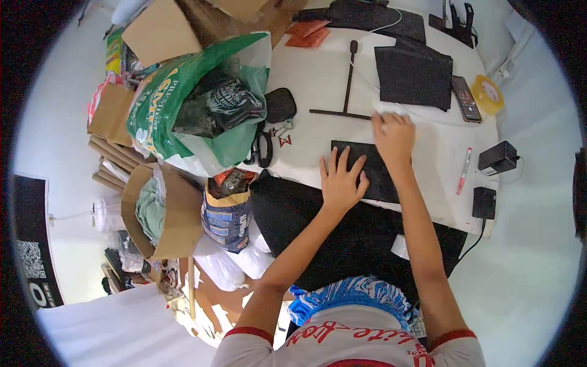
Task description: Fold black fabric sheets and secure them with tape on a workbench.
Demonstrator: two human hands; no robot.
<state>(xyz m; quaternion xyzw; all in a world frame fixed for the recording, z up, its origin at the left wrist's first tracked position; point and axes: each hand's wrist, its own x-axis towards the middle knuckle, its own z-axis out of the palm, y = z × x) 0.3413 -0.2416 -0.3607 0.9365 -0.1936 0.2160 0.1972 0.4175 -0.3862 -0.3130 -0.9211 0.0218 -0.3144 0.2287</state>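
My left hand (343, 181) lies flat with spread fingers on a black folded rectangular piece (382, 177), apparently fabric, at the table's near edge. Just beyond that piece is my right hand (395, 137), its fingers curled together beside the end of a dark T-shaped rod (349, 85). Whatever those fingers may hold is hidden, and I cannot tell if they touch the rod. A stack of black sheets (413, 76) rests farther back. Black cloth (306, 229) hangs below the table edge toward my lap.
Right of my hands are a phone (466, 99), a tape roll (487, 96), a red-and-white marker (465, 172) and black power adapters (498, 159). Leftward stand a large green-and-white bag (160, 98), keys (283, 128), a black pouch-like item (280, 105) and an open cardboard box (177, 229).
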